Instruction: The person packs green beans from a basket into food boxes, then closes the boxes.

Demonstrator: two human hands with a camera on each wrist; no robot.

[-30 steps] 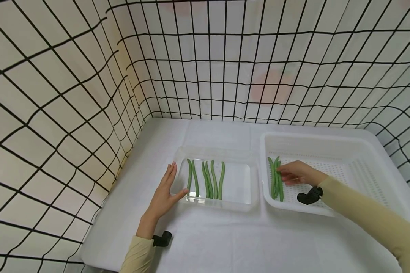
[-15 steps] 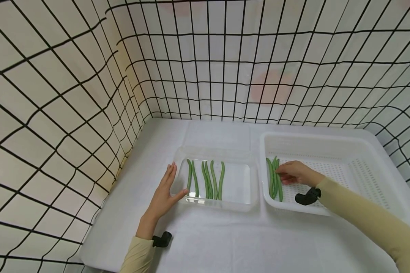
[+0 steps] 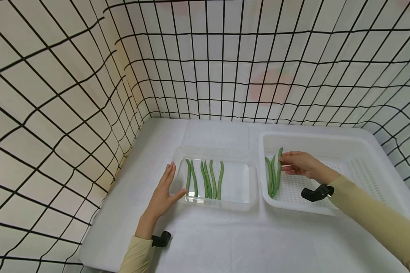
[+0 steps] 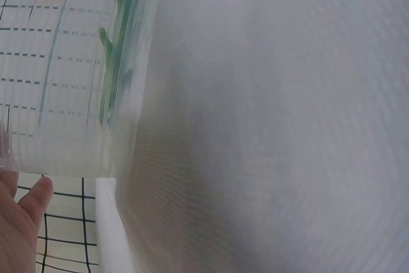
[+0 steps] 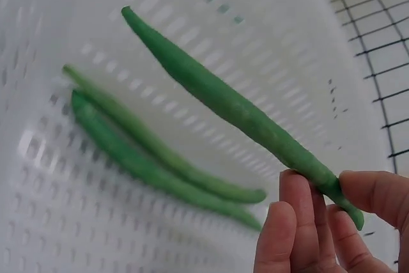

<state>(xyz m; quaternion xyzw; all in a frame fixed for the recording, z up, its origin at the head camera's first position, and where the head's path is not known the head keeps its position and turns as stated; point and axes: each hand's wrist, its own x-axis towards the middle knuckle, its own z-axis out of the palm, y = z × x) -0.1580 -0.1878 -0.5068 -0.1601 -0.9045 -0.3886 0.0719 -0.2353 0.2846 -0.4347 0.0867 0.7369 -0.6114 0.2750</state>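
My right hand (image 3: 302, 165) pinches one green bean (image 5: 223, 100) near its end, between thumb and fingers, above the white perforated basket (image 3: 304, 207). Two more green beans (image 5: 153, 151) lie side by side on the basket floor, at its left side. My left hand (image 3: 162, 193) is at the left end of a clear plastic container (image 3: 240, 206), fingers extended and thumb spread along its near side. Inside that container several green beans (image 3: 213, 180) lie lengthwise in a loose row. Only part of the left hand (image 4: 25, 215) shows in the left wrist view, beside the container wall.
A white cloth covers the table (image 3: 205, 235). Black wire mesh (image 3: 225, 76) stands along the back and both sides, with pale cloth behind it. The basket sits just right of the container. Each wrist carries a small black camera (image 3: 161, 239).
My right hand has taken hold of the rightmost bean in the basket and raised its far end, apart from the other two. The left hand has stayed in place.
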